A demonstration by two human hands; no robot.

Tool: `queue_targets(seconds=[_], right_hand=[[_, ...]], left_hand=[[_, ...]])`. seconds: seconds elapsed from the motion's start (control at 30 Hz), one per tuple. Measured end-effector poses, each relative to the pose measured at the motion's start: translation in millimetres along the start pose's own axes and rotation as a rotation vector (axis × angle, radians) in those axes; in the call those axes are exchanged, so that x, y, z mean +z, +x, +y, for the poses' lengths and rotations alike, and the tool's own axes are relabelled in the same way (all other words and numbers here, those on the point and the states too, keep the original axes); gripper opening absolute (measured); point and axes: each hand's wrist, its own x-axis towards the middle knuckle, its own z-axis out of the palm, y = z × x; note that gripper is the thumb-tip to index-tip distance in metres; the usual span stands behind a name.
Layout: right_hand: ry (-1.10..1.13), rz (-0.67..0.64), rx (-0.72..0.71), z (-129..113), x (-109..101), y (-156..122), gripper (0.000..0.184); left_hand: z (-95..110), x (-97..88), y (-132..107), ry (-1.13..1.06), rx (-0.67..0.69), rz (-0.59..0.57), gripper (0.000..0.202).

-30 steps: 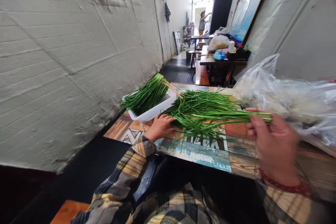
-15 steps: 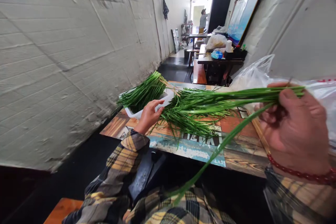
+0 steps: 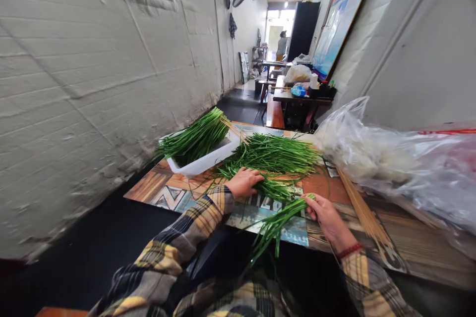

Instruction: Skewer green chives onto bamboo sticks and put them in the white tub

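A loose pile of long green chives [image 3: 277, 156] lies on the painted wooden table [image 3: 282, 230]. My left hand [image 3: 243, 182] rests on the near edge of that pile, fingers curled over the stalks. My right hand [image 3: 325, 215] is closed on a small bunch of chives [image 3: 277, 225] whose tips hang over the table's front edge. A white tray [image 3: 203, 161] at the left holds more chives [image 3: 193, 138] with thin sticks among them.
Bamboo skewers [image 3: 362, 213] lie on the table right of my right hand. A big clear plastic bag [image 3: 394, 158] fills the right side. A brick wall runs along the left. Farther tables and a person [image 3: 281, 44] stand at the corridor's end.
My right hand came down from in front of the camera to the table's front edge with a smaller bunch. My left hand moved from the tray back to the pile.
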Motion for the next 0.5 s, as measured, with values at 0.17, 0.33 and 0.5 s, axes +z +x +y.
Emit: queue_targets(seconds=[0.17, 0.33, 0.5], right_hand=[[0.098, -0.029, 0.080, 16.3, -6.2, -5.0, 0.041], [0.103, 0.002, 0.066, 21.6, -6.8, -8.7, 0.042], [0.087, 0.024, 0.066, 20.5, -6.0, -8.7, 0.043]], left_hand=[[-8.8, -12.2, 20.9, -0.082, -0.114, 0.075, 0.027], [-16.4, -57.9, 48.0, -0.237, -0.064, 0.175, 0.028], [-18.5, -74.5, 69.5, -0.173, -0.034, 0.125, 0.033]])
